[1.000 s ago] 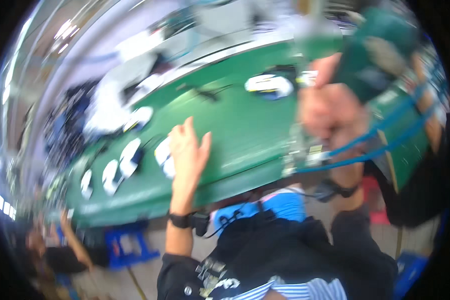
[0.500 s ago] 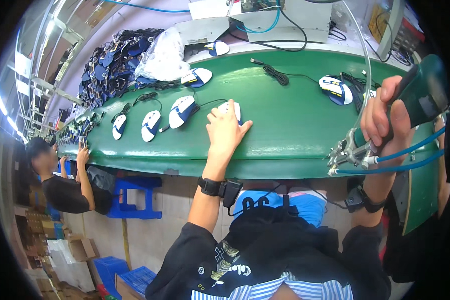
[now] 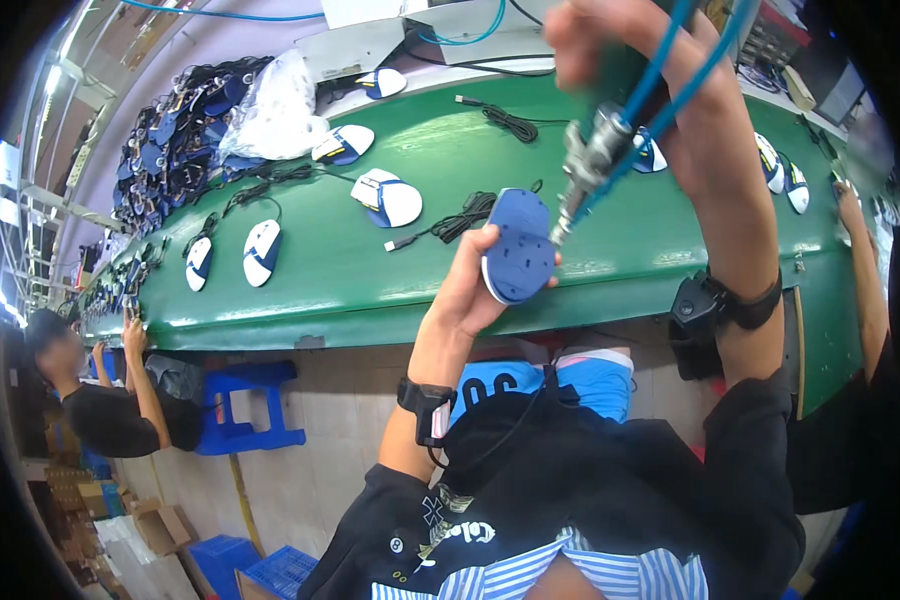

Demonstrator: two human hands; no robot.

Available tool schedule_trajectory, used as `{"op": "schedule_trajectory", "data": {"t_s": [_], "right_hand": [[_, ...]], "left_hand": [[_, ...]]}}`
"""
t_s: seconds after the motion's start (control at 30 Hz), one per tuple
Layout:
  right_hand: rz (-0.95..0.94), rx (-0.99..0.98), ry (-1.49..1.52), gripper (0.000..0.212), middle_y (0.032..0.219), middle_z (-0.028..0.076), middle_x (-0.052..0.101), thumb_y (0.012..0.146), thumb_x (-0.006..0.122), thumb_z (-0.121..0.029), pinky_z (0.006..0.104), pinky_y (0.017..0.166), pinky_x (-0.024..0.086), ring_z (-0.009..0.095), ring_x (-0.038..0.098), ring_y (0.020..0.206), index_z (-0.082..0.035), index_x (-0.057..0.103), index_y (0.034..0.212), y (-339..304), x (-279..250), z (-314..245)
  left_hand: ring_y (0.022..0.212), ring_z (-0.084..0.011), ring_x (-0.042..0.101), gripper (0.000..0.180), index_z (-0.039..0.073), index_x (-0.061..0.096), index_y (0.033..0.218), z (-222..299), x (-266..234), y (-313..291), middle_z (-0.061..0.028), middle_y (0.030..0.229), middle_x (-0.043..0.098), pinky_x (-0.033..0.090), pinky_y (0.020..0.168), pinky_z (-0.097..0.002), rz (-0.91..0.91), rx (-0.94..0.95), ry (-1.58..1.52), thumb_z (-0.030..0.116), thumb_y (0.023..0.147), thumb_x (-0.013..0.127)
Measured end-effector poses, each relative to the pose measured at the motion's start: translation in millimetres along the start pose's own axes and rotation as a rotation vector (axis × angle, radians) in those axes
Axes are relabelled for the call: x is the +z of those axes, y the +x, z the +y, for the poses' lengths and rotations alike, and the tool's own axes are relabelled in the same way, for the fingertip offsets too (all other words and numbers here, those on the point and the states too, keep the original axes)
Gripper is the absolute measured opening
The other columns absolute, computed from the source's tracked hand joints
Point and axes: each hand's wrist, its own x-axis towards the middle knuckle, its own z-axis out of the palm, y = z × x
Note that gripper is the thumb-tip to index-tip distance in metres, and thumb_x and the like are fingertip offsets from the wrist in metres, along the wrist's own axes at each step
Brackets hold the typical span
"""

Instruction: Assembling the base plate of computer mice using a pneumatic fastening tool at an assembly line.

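Turned bottom up, a computer mouse (image 3: 520, 250) rests in my left hand (image 3: 460, 290), its dark blue base with small holes facing upward. My thumb lies on its near-left edge and fingertips show at its right side. My right hand (image 3: 582, 45), blurred and raised, grips a powered screwdriver (image 3: 592, 155) with a metal front end and blue air hoses. The slim tip points down beside the mouse's right edge; whether it touches I cannot tell. A coiled black cable (image 3: 465, 215) lies on the green belt (image 3: 350, 290) behind the mouse.
Several white-and-blue mice (image 3: 388, 200) lie on the belt, left and right. At the far left are a heap of dark mouse parts and cables (image 3: 185, 130) and a clear plastic bag (image 3: 280, 105). Co-workers sit left (image 3: 110, 400) and right (image 3: 855, 230); a blue stool (image 3: 250, 410) stands below.
My left hand has lifted the mouse off the belt and flipped it over. My right hand has brought the screwdriver inward from the right, beside the mouse. The view has shifted right.
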Motion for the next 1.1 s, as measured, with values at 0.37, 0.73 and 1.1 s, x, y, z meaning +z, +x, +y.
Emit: {"op": "schedule_trajectory", "data": {"t_s": [0.37,0.73,1.1], "right_hand": [[0.147,-0.055,0.268,0.023,0.053,-0.006,0.04,0.096,0.067,-0.024,0.0229,0.04,0.032,0.006,0.038,0.041,-0.007,0.056,0.085,15,13,26],[0.217,-0.028,0.224,0.038,0.053,-0.005,0.041,0.093,0.068,-0.044,0.0213,0.038,0.031,0.005,0.039,0.04,-0.009,0.054,0.086,15,17,40],[0.158,-0.022,0.097,0.05,0.047,-0.005,0.039,0.092,0.068,-0.046,0.0227,0.037,0.03,0.007,0.041,0.038,-0.016,0.046,0.059,15,14,43]], "left_hand": [[0.108,-0.0324,0.058,0.062,0.002,0.048,0.136,-29,-6,3,-0.0184,0.123,0.056,0.056,0.089,-0.0456,0.071,0.106,-0.501,0.053,0.1,0.047],[0.096,-0.0321,0.061,0.051,0.003,0.054,0.125,-24,2,6,-0.0182,0.113,0.061,0.054,0.075,-0.0405,0.127,0.12,-0.513,0.048,0.1,0.05],[0.095,-0.0294,0.057,0.057,0.005,0.051,0.131,-22,-2,7,-0.018,0.115,0.057,0.052,0.072,-0.0371,0.109,0.114,-0.441,0.052,0.099,0.047]]}}
